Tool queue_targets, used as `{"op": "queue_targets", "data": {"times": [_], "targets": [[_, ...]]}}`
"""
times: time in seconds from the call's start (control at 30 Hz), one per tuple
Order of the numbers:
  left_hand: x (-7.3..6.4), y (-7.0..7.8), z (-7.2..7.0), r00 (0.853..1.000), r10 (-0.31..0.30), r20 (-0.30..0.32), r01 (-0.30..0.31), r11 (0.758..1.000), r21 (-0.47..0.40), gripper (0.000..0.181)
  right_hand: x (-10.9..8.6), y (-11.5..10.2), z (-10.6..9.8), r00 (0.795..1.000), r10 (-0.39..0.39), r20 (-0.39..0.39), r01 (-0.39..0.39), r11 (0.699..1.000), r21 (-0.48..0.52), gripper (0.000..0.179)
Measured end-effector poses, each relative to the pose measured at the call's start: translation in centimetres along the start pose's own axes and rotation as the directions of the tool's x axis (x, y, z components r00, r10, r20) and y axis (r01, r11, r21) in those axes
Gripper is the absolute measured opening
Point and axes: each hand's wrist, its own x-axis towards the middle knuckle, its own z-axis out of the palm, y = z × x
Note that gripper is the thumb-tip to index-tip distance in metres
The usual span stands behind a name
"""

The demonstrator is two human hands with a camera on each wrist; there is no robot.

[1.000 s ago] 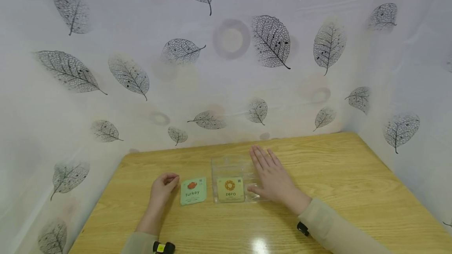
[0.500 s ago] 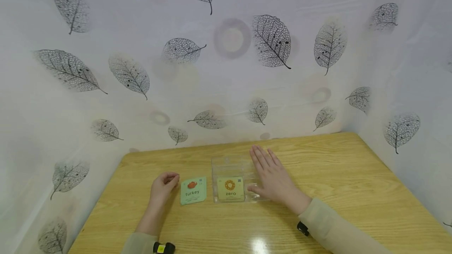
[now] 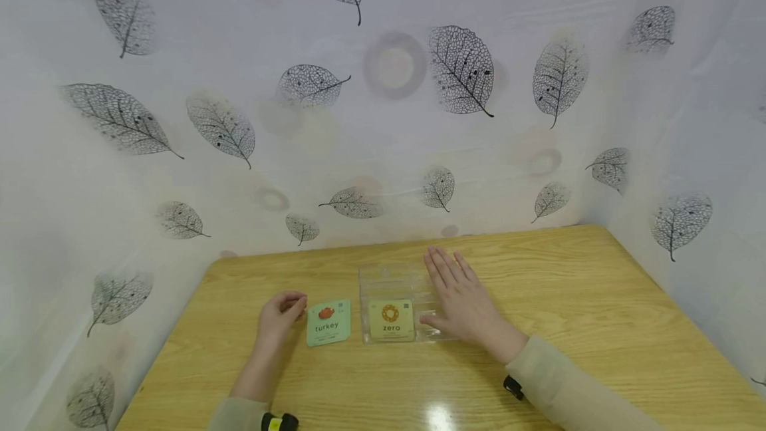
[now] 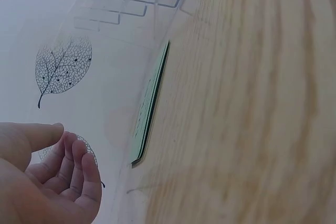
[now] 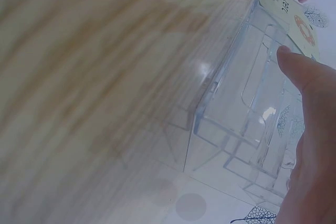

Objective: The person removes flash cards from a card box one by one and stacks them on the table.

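A stack of green cards (image 3: pixel 328 334) lies on the table, its top card printed "turkey" with a red picture; the left wrist view shows the stack (image 4: pixel 149 109) edge-on. My left hand (image 3: pixel 278 319) is just left of it, fingers loosely curled, thumb near the index fingertip, holding nothing. To the right, a clear plastic stepped card holder (image 3: pixel 372 291) bears a yellow "zero" card (image 3: pixel 391 332) in its left part. My right hand (image 3: pixel 463 304) rests with straight, spread fingers over the holder's right part, hiding some of it. The holder's transparent tiers (image 5: pixel 220 114) show beside my right thumb.
The wooden table (image 3: pixel 359 384) reaches back to a pale cloth (image 3: pixel 395 138) printed with dark leaves, which also rises at both sides. A black band (image 3: pixel 513 388) is at my right cuff, and another black band (image 3: pixel 287 422) at my left.
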Motion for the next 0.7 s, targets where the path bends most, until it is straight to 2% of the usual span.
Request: {"op": "queue_targets", "data": {"times": [0.5, 0.7], "targets": [[-0.6, 0.5, 1.0, 0.999, 0.035, 0.012, -0.035, 0.999, -0.024, 0.023, 0.0, 0.0, 0.1, 1.0, -0.017, -0.019, 0.016, 1.0, -0.02, 0.116], [-0.8, 0.8, 1.4, 0.999, 0.031, 0.023, -0.031, 0.999, -0.028, 0.022, 0.0, 0.1, 0.1, 1.0, -0.007, -0.001, 0.007, 1.0, -0.027, 0.117]]}}
